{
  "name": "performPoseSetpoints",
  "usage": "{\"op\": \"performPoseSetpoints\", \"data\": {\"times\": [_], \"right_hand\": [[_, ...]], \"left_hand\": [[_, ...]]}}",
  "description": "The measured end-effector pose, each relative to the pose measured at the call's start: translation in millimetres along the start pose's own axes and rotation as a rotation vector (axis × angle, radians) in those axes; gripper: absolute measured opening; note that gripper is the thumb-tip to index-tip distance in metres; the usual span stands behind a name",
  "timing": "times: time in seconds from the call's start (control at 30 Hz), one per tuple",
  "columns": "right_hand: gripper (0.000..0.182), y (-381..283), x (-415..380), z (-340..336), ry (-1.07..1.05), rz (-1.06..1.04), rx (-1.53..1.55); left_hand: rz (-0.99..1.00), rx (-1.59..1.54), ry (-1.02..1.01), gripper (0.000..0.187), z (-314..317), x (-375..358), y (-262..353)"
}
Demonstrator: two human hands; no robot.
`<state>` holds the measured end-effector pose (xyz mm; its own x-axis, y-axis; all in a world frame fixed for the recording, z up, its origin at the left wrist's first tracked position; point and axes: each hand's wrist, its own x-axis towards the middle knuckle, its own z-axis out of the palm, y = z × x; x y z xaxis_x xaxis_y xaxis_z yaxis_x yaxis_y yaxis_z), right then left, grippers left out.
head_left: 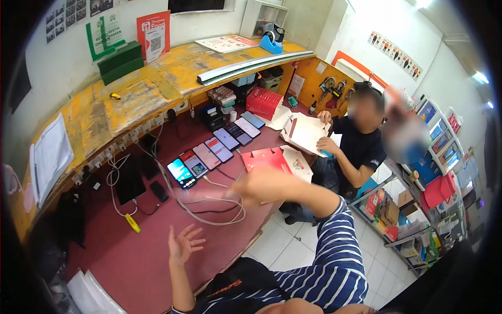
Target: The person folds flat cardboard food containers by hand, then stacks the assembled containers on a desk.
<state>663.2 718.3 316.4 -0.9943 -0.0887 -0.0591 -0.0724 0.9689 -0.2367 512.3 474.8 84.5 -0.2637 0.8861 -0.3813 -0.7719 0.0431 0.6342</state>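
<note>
My left hand [186, 244] is held above the near part of the dark red table [157, 256], fingers spread and nothing in it. Reaching across in a striped sleeve, my right hand [256, 187] is smeared by motion, so its fingers do not show clearly. It is near a red and white cardboard box [261, 159] and a loop of white cable [222, 222]. Beyond it, several smartphones lie in a slanting row; the nearest phone [181, 172] has a lit blue screen. A yellow highlighter [133, 223] lies left of my left hand, by a black tablet [129, 186].
A co-worker [353, 138] sits at the table's right end, hands on an open white cardboard box [308, 133]. A worn yellow shelf [151, 94] runs along the back, with power sockets and cables below. Shelving [402, 220] with boxes stands at right.
</note>
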Motion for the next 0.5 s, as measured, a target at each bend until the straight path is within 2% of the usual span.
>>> {"op": "performPoseSetpoints", "data": {"times": [0.03,0.07,0.1,0.17,0.2,0.23,0.27,0.3,0.4,0.43,0.5], "right_hand": [[0.029,-42.3,10.0,3.7,-0.112,-0.004,0.068],[0.024,-72.6,22.0,18.6,-0.187,-0.102,0.128],[0.02,-100.6,35.9,45.6,-0.137,-0.264,0.091],[0.017,-159.0,64.8,97.8,-0.04,-0.55,0.073],[0.016,-187.6,79.9,118.0,0.009,-0.674,0.092],[0.016,-214.0,96.4,136.4,0.017,-0.683,0.095],[0.017,-238.9,112.4,153.6,0.028,-0.789,0.044],[0.019,-262.3,123.7,172.1,0.032,-0.903,-0.003],[0.019,-322.2,154.5,239.1,0.132,-0.923,0.024],[0.019,-336.8,163.9,244.0,0.141,-0.967,0.037],[0.023,-352.3,169.4,245.3,-0.181,-0.846,0.109]], "left_hand": [[0.007,-0.093,-0.13,0.057,-7.8,-22.6,14.8],[0.016,-0.187,-0.26,0.061,-20.0,-42.1,26.6],[0.313,-0.382,0.092,0.064,-53.7,-49.4,16.3],[0.464,-0.341,0.229,0.067,-108.5,-113.3,33.7],[0.494,-0.411,0.261,0.066,-94.0,-153.8,53.6],[0.525,-0.483,0.297,0.064,-76.8,-198.5,74.3],[0.532,-0.462,0.4,0.063,-80.7,-233.6,84.0],[0.481,-0.357,0.405,0.057,-108.4,-257.2,80.9],[0.395,-0.152,0.501,0.041,-255.8,-324.3,52.9],[0.377,-0.235,0.519,0.043,-225.4,-340.8,66.8],[0.566,-0.002,0.591,0.043,-211.3,-359.3,74.5]]}}
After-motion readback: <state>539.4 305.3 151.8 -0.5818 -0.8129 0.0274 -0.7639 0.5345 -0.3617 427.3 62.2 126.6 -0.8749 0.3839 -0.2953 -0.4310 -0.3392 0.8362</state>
